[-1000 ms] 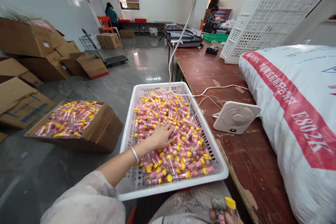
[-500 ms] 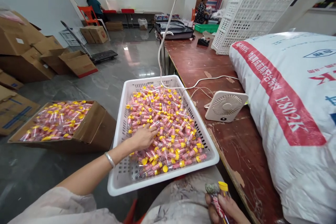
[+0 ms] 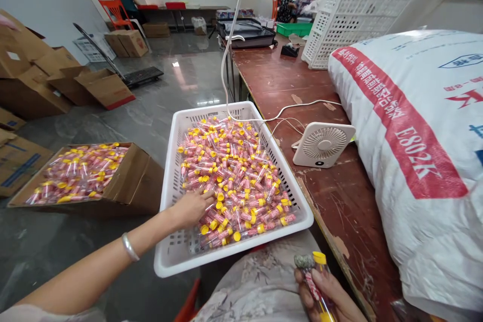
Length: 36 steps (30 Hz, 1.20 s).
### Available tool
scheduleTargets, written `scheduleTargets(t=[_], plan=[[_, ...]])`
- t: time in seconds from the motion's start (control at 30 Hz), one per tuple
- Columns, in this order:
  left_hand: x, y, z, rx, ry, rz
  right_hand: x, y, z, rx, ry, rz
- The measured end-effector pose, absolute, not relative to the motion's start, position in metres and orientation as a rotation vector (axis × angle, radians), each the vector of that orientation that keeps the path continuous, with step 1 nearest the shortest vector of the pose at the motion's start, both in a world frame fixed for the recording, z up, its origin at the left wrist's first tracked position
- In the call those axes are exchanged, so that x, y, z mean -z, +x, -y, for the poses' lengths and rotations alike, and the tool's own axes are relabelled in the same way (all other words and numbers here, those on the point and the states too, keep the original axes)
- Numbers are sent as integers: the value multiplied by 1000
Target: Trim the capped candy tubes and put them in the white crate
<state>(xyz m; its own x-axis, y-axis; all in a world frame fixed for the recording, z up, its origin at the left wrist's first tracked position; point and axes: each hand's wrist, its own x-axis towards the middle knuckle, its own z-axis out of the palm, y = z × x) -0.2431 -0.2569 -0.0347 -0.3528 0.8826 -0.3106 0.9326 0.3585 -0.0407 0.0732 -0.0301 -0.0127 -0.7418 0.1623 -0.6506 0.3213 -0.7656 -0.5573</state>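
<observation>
Head view: loose tubes [image 3: 241,173] lie crisscross under left hand [image 3: 191,208], the nearer; whether its bent fingers grip, I can't tell; right hand [image 3: 332,292], outside basket [image 3: 162,261], clasps yellow-capped tube [image 3: 319,258]

A pale fan [image 3: 323,144] is standing on the red-brown bench [image 3: 271,80], with a large printed sack [image 3: 449,105] lying beside it. White crates [image 3: 350,15] are standing stacked near a green tray [image 3: 294,29]. Cardboard boxes [image 3: 105,85] are sitting beside a flatbed trolley [image 3: 143,76].

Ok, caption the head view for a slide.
Left hand at the tubes in a basket, right hand holding a yellow-capped tube.
</observation>
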Motion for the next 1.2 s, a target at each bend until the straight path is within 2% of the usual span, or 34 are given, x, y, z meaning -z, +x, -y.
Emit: scheduleTargets(t=[0.27,0.5,0.73,0.9,1.2], plan=[[4,-204,249,541,1491,-2287,6,67,34,2623,1197,-1047],[-9,-173,198,363,1708,-2187,-1,69,35,2572,1281,-1080],[20,-169,149,46,2087,-2100,3,69,33,2628,1295,-1076],[42,-172,143,6,2150,-2062,6,68,33,2652,1299,-1059],[49,-173,165,93,2092,-2112,8,74,30,2697,1339,-1066]])
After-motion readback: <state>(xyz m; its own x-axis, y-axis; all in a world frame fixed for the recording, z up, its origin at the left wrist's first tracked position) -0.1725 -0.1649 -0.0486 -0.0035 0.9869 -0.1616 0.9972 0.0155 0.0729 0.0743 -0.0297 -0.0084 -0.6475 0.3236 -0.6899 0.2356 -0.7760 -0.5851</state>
